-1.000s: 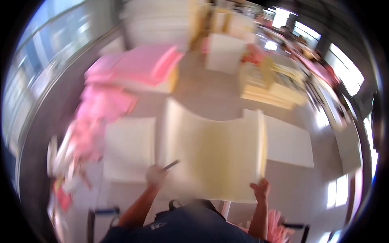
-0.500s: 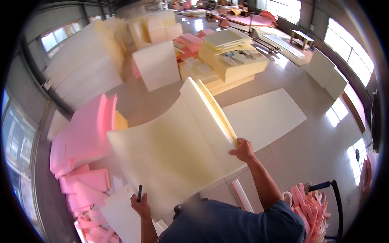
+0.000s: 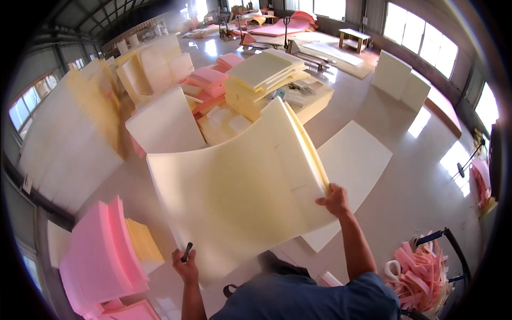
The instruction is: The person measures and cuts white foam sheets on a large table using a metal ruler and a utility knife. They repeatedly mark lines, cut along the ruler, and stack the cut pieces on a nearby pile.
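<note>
A large cream foam sheet (image 3: 234, 192) spans the space in front of me, bowed in the middle. Its right side shows a second, yellower layer (image 3: 309, 140) along the edge. My right hand (image 3: 336, 200) is closed on that right edge, with the thumb over the near face. At the sheet's lower left corner, my left hand (image 3: 185, 268) is closed around the edge and also holds a short black pen-like tool (image 3: 186, 252), which sticks up from the fingers. Whether the tool is a marker or a knife cannot be made out. The sheet hides part of the floor beyond.
Pink foam sheets (image 3: 104, 256) stand at the left beside a yellow block (image 3: 144, 244). Ahead are stacked yellow foam slabs (image 3: 256, 80) and a leaning white panel (image 3: 165, 122). A flat white sheet (image 3: 357, 160) lies on the floor. Pink offcuts (image 3: 418, 274) fill a cart at right.
The view has shifted forward and turned, so the pink stack sits lower and the far slabs have slid left. Both hands keep their hold on the foam sheet, which has moved along with me.
</note>
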`<state>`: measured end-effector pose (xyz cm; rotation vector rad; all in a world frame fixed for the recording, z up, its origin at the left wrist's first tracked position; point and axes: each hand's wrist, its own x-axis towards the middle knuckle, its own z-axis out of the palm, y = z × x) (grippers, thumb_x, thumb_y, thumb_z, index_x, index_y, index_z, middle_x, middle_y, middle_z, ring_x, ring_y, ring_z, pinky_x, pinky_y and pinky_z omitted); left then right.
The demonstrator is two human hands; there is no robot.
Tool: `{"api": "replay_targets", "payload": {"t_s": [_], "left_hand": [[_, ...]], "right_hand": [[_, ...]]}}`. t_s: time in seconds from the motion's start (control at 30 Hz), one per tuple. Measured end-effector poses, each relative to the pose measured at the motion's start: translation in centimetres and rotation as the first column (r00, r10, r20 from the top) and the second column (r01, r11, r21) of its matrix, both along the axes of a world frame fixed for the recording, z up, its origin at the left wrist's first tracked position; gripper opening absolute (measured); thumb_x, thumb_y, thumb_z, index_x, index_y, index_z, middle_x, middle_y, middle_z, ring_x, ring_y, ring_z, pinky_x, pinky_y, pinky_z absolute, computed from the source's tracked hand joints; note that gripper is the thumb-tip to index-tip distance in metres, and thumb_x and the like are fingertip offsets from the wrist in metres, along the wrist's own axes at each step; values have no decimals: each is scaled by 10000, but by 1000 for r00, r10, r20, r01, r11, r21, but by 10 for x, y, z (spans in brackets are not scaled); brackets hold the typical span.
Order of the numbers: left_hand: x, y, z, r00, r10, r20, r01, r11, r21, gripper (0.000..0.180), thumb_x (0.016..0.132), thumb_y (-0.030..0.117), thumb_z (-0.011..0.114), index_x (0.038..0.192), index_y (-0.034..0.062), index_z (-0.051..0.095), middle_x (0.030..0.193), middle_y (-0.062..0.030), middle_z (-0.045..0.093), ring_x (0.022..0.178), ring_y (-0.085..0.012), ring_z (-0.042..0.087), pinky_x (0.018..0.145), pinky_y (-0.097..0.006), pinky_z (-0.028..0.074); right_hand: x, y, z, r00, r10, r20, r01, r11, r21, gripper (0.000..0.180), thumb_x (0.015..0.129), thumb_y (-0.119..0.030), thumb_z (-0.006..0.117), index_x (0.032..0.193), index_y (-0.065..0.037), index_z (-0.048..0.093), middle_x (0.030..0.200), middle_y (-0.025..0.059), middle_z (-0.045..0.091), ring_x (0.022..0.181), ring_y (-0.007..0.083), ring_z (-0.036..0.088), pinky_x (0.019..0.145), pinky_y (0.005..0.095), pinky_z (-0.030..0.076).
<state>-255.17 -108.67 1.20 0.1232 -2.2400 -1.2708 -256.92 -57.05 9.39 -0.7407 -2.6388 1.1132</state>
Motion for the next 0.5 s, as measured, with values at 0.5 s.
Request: {"api": "replay_targets", "payload": {"t_s": [0.5], "left_hand": [[-459, 22, 26, 997, -8, -74, 5, 999, -35, 347, 743, 80, 759, 670, 4, 428, 766, -96, 483, 716, -266, 480, 629, -376, 400]], "right_hand": [[-446, 57, 76, 996, 14, -93, -7, 998, 68, 467, 540, -214, 840, 914, 5, 667, 810, 188, 656, 821, 327, 632, 756, 415, 485]]}}
